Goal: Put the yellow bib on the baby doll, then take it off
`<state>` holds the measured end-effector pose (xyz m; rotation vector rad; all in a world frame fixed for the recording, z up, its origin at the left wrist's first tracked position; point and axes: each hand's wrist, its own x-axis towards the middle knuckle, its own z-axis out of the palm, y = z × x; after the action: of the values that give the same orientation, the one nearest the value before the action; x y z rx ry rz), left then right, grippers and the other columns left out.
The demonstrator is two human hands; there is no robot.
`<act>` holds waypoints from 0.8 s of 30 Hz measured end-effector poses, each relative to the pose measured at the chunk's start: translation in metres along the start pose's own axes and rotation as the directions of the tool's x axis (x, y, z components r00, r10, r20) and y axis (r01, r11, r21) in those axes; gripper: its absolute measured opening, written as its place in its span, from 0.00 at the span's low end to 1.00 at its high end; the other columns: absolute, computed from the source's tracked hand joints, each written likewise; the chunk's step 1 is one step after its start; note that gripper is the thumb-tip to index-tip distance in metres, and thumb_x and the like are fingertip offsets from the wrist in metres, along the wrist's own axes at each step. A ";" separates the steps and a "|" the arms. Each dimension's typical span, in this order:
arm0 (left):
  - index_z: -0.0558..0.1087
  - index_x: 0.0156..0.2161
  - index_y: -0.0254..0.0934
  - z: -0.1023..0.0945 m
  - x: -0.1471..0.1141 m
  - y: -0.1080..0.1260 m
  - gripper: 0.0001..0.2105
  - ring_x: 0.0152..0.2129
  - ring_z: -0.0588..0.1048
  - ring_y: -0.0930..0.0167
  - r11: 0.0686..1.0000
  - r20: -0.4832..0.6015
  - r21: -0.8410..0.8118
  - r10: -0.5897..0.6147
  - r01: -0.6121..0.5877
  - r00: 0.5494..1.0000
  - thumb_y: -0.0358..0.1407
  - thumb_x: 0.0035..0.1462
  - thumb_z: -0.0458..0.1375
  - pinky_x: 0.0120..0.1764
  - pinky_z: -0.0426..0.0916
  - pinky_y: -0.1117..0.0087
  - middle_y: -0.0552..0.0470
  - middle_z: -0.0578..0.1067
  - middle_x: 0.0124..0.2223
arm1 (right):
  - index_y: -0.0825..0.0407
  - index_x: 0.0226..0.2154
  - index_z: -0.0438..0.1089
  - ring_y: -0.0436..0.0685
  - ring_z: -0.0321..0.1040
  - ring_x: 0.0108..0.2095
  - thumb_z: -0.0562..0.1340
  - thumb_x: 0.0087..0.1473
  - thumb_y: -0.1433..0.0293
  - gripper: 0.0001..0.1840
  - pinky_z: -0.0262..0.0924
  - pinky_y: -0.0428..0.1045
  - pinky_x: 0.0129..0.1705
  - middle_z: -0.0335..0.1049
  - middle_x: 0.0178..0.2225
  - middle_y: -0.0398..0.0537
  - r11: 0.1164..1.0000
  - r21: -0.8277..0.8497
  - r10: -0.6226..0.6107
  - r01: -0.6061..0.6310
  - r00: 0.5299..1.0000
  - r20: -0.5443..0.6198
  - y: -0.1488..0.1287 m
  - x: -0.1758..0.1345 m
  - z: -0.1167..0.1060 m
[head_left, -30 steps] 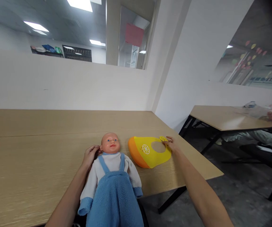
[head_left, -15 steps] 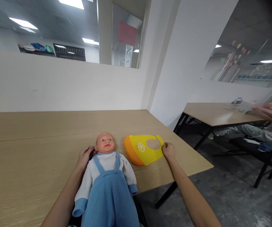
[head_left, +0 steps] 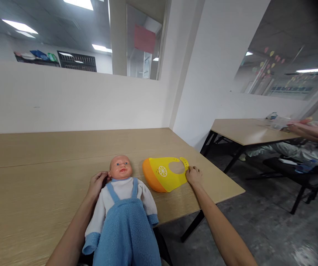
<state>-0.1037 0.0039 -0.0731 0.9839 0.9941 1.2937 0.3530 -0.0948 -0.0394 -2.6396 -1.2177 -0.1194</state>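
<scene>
The yellow bib (head_left: 166, 181) lay on the table (head_left: 51, 188) between the doll (head_left: 130, 218) and the nearer right hand (head_left: 194, 175), long axis running left to right, neck end at that hand's half-curled fingers, their hold unclear, as was the left hand's (head_left: 96, 183) beside the doll's head (head_left: 121, 168).

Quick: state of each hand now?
Left hand: at the head of the blue-overalled doll; grip unclear.
Right hand: at the edge of the yellow-and-orange bib; grip unclear.
</scene>
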 end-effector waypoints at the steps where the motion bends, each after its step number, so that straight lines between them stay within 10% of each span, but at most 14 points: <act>1: 0.74 0.27 0.33 0.000 0.000 -0.001 0.15 0.22 0.70 0.73 1.000 0.004 0.004 0.005 -0.005 1.000 0.45 0.38 0.66 0.28 0.63 0.74 0.54 0.73 0.22 | 0.55 0.54 0.67 0.68 0.56 0.56 0.45 0.61 0.68 0.25 0.52 0.59 0.56 0.62 0.56 0.58 1.000 -0.006 -0.001 0.001 1.000 0.008 0.000 0.000 0.000; 24: 0.74 0.25 0.34 0.000 -0.003 0.003 0.16 0.22 0.70 0.72 0.993 0.010 0.107 0.048 -0.048 0.999 0.47 0.38 0.64 0.28 0.63 0.73 0.53 0.73 0.23 | 0.35 0.61 0.56 0.74 0.45 0.62 0.45 0.61 0.64 0.27 0.41 0.69 0.58 0.41 0.66 0.51 0.999 -0.034 -0.027 0.031 0.996 0.091 -0.001 0.024 0.016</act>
<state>-0.1043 0.0014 -0.0706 1.0996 1.0487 1.2864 0.3678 -0.0728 -0.0509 -2.6849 -1.2940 -0.0271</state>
